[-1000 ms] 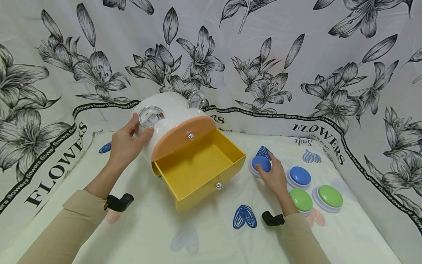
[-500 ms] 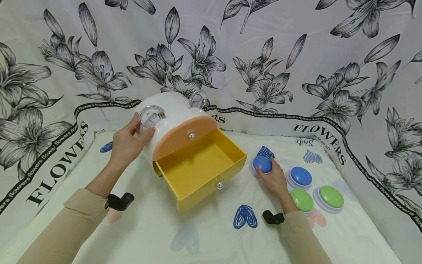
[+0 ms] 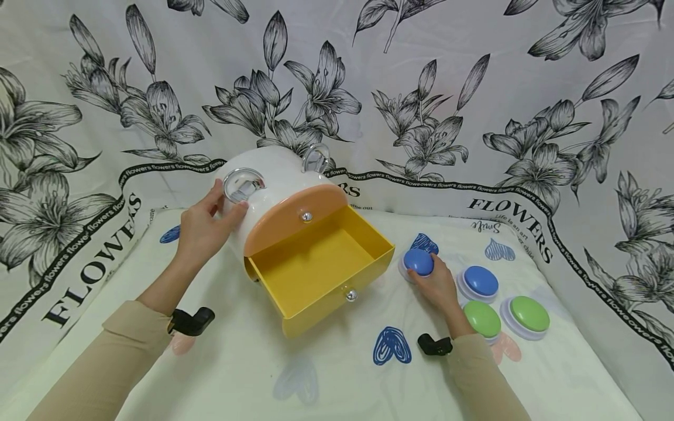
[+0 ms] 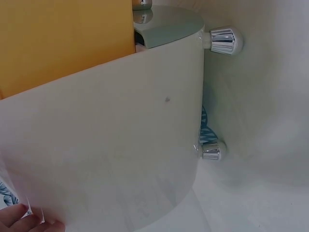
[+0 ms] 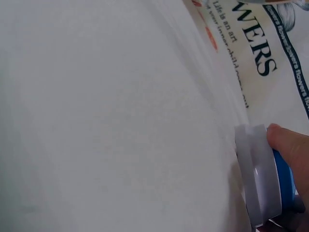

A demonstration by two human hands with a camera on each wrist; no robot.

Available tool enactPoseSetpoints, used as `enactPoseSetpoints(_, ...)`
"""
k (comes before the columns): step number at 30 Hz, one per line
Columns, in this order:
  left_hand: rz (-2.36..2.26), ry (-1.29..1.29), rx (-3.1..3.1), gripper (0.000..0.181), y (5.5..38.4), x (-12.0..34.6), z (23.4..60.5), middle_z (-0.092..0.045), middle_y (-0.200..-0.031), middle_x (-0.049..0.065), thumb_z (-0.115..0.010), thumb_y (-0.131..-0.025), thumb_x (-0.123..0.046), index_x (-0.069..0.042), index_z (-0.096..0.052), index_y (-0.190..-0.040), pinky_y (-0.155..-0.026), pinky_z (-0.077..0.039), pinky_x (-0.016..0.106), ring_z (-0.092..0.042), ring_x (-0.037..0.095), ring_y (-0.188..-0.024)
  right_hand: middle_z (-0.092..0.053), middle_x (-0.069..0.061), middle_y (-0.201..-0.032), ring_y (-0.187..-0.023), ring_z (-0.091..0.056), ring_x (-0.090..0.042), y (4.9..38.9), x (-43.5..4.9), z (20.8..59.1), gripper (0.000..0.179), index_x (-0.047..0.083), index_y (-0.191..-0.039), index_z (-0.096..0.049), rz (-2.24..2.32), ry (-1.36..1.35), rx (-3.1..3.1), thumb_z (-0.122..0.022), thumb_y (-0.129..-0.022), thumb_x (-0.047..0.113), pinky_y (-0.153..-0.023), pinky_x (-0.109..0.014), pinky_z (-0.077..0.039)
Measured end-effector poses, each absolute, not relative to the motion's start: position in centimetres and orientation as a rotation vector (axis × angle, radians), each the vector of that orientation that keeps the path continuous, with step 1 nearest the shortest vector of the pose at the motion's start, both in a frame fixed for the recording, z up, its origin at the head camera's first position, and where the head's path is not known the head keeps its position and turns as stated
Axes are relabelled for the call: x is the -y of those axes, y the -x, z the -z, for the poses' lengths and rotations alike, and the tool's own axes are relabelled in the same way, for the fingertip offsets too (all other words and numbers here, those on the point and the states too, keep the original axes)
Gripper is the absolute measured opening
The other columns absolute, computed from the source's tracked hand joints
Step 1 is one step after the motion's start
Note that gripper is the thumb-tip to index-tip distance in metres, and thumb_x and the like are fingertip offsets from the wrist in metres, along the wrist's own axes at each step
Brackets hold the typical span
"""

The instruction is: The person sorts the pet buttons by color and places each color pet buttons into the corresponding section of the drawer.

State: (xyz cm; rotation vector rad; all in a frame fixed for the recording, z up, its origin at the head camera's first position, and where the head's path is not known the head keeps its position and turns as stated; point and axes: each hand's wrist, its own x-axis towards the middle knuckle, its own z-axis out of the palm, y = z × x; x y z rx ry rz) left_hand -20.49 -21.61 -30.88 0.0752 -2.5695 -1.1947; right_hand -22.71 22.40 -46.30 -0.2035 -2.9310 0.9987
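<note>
A white rounded drawer box [image 3: 268, 161] with a peach upper front stands left of centre, its yellow drawer [image 3: 316, 263] pulled out with nothing in it. My left hand [image 3: 205, 225] holds the box at its left side, thumb and fingers around the base of a chrome ring [image 3: 243, 186]. In the left wrist view, curled fingertips [image 4: 31, 220] rest against the white side wall. To the right, my right hand [image 3: 437, 286] grips a round blue push button [image 3: 418, 262] with a white base. The right wrist view shows one finger [image 5: 289, 145] over that button's rim.
Right of my right hand lie another blue button [image 3: 480, 280] and two green buttons, one partly behind my wrist [image 3: 481, 318] and one farther right [image 3: 529, 313]. A flower-printed cloth [image 3: 421, 117] rises behind the white, heart-patterned tabletop cloth [image 3: 226, 374].
My right hand's fingers have shifted slightly lower on the blue button's edge. The left hand, the box and its drawer keep their places; the head view has shifted a little.
</note>
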Motion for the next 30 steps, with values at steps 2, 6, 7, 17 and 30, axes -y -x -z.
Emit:
enactPoseSetpoints(2,1.195,-0.076,2.572,0.080,20.5,21.6,30.9,-0.023,-0.151,0.002,-0.052,-0.084,-0.058,-0.018,-0.021,-0.146,-0.090,-0.045,0.048,-0.032,0.038,-0.132,-0.034,-0.030,-0.139,-0.126,-0.037,-0.043,22.7,-22.4,46.4,0.080,-0.007,-0.140,-0.025,-1.003,0.203,2.925,-0.059,-0.085,0.041,-0.105,-0.053,-0.032)
enactPoseSetpoints(6,1.196,-0.073,2.571,0.080,20.5,21.6,30.9,-0.023,-0.151,0.001,-0.052,-0.084,-0.058,-0.018,-0.021,-0.146,-0.091,-0.045,0.048,-0.032,0.037,-0.132,-0.035,-0.029,-0.138,-0.125,-0.038,-0.043,22.6,-22.5,46.4,0.081,-0.006,-0.140,-0.027,-1.023,0.209,2.901,-0.061,-0.084,0.041,-0.104,-0.052,-0.034)
enactPoseSetpoints(7,1.196,-0.071,2.568,0.080,20.5,21.6,30.9,-0.023,-0.151,0.001,-0.053,-0.084,-0.057,-0.018,-0.022,-0.146,-0.091,-0.045,0.047,-0.033,0.037,-0.132,-0.035,-0.029,-0.139,-0.125,-0.038,-0.043,22.6,-22.6,46.4,0.081,-0.006,-0.140,-0.026,-1.025,0.210,2.896,-0.061,-0.084,0.042,-0.104,-0.053,-0.034)
enactPoseSetpoints(17,1.213,-0.071,2.565,0.080,20.3,21.7,30.8,-0.024,-0.150,0.002,-0.053,-0.084,-0.058,-0.018,-0.021,-0.146,-0.090,-0.045,0.048,-0.032,0.038,-0.132,-0.036,-0.029,-0.138,-0.124,-0.039,-0.042,22.9,-22.4,44.8,0.082,-0.006,-0.140,-0.028,-1.021,0.192,2.833,-0.066,-0.082,0.038,-0.104,-0.052,-0.033)
enactPoseSetpoints(30,1.211,-0.063,2.565,0.080,20.5,21.7,30.9,-0.024,-0.150,0.004,-0.053,-0.084,-0.058,-0.018,-0.021,-0.146,-0.091,-0.044,0.048,-0.032,0.038,-0.132,-0.039,-0.027,-0.138,-0.122,-0.043,-0.042,23.0,-21.6,40.2,0.082,-0.005,-0.139,-0.031,-0.943,0.044,2.782,-0.068,-0.080,0.037,-0.101,-0.054,-0.037)
